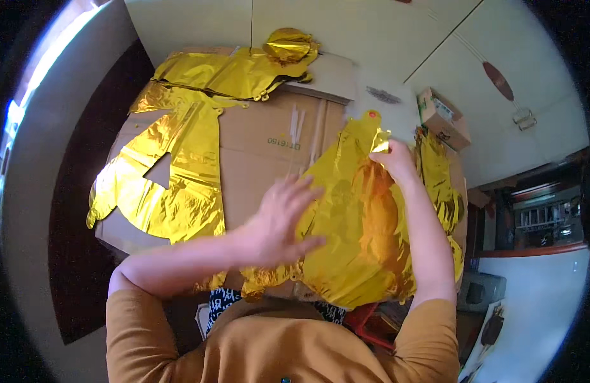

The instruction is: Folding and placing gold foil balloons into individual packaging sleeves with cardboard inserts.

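Note:
My left hand [283, 214] is open, fingers spread and slightly smeared by motion, over the left edge of a flat gold foil balloon [333, 242]. My right hand [395, 161] pinches a small fold of foil near the narrow upper end of that balloon, just below a tab with a red spot. An orange reflection runs down its wrinkled surface. To the left lies another flat gold foil balloon [180, 204], with a triangular hole showing the surface beneath. A few thin white straws [296, 124] lie on the cardboard between the balloons.
Cardboard [250, 159] covers the work surface. More gold foil balloons [212, 73] are heaped at the far left, and others [433, 166] lie along the right edge. A small open cardboard box [443, 118] stands at the far right, before pale cabinet doors [371, 38].

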